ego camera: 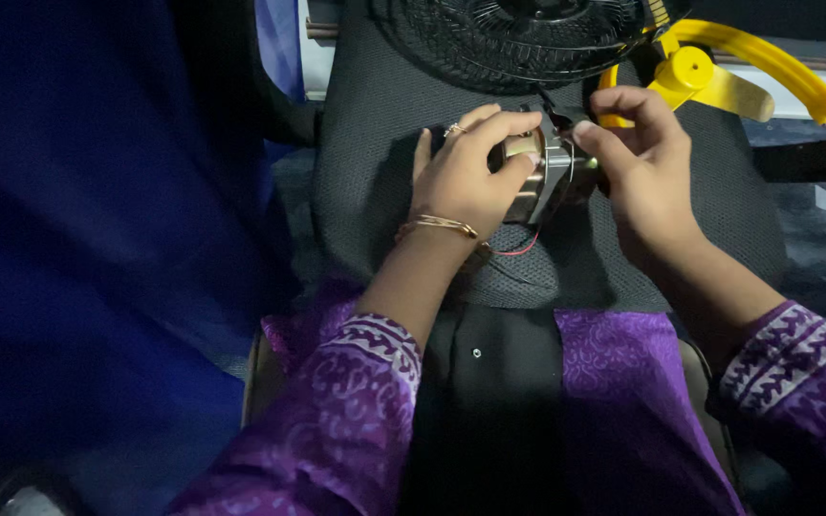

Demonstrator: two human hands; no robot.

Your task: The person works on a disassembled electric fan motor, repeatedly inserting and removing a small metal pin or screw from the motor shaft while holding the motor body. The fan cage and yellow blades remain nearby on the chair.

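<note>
Nearest, two purple patterned sleeves frame a dark lap. Beyond them, on a grey mesh seat [375, 191], the left hand [466, 177] wraps one small metal motor [545, 177], its grip closed round the casing. The right hand [642, 158] pinches the motor's far end. One red wire [518, 250] trails below. Farther off: one black fan grille [528, 38], one yellow plastic frame [719, 57]. Bare mesh lies left.
</note>
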